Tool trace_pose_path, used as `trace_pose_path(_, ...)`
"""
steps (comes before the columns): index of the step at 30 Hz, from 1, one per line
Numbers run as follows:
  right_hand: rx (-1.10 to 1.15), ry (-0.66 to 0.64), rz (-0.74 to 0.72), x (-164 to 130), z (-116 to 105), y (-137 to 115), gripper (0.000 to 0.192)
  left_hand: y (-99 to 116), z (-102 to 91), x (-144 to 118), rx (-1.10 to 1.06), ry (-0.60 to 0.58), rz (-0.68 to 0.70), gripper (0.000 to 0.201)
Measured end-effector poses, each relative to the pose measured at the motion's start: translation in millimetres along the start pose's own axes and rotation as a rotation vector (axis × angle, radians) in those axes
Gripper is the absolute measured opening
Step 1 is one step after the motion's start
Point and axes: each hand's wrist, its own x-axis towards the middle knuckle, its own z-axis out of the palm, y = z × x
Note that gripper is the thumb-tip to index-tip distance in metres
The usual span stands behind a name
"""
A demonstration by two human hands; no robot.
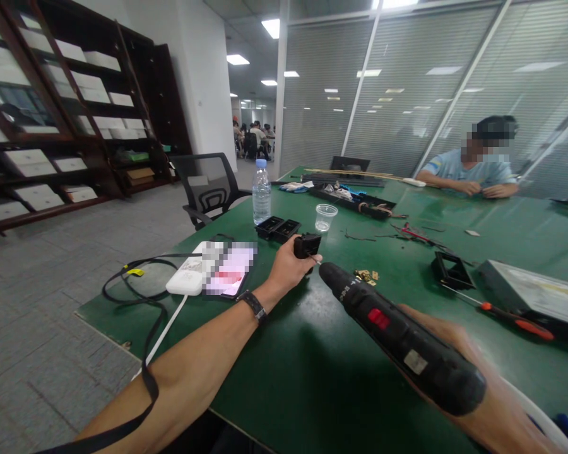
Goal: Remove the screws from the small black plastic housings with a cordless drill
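Observation:
My left hand is closed around a small black plastic box, held up above the green table. In my right hand is a black cordless drill with a red switch on its side. The drill points left, and its thin bit reaches the near side of the box; whether the tip touches a screw I cannot make out. Much of my right hand is hidden behind the drill body. Small brass-coloured pieces lie on the table just beyond the drill's nose.
Black plastic boxes, a water bottle and a clear cup stand beyond my left hand. A phone and white power bank lie left. Rightward are a screwdriver and black frame. A person sits opposite.

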Motion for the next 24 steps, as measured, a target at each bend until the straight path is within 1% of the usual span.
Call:
trace_pose_path(2,-0.018,-0.049,-0.012,0.6,0.3,-0.5,0.026,1.1,3.3,-1.5,-0.139,-0.003,-0.119,0.039)
trace_pose_path(4,-0.057,-0.084,-0.011,0.9,0.8,-0.8,0.029,0.9,5.4,-2.6,-0.259,-0.034,-0.228,0.041)
trace_pose_path(7,-0.091,-0.067,-0.002,0.6,1.4,-1.5,0.03,-0.4,5.8,-2.6,-0.33,-0.069,-0.289,0.043)
trace_pose_path(10,-0.095,-0.079,0.008,0.3,1.8,-2.7,0.028,-0.6,5.3,-1.7,-0.315,-0.055,-0.281,0.045)
trace_pose_path(13,-0.112,-0.09,0.023,0.6,2.9,-2.6,0.028,0.8,5.1,-1.3,-0.256,-0.02,-0.232,0.044)
trace_pose_path(18,-0.223,-0.089,0.004,1.6,5.5,1.4,0.026,1.1,4.9,-1.2,-0.178,0.023,-0.167,0.041)
trace_pose_path(24,-0.211,-0.072,-0.011,2.1,4.9,2.0,0.031,-2.9,5.4,0.2,-0.151,0.046,-0.175,0.042)
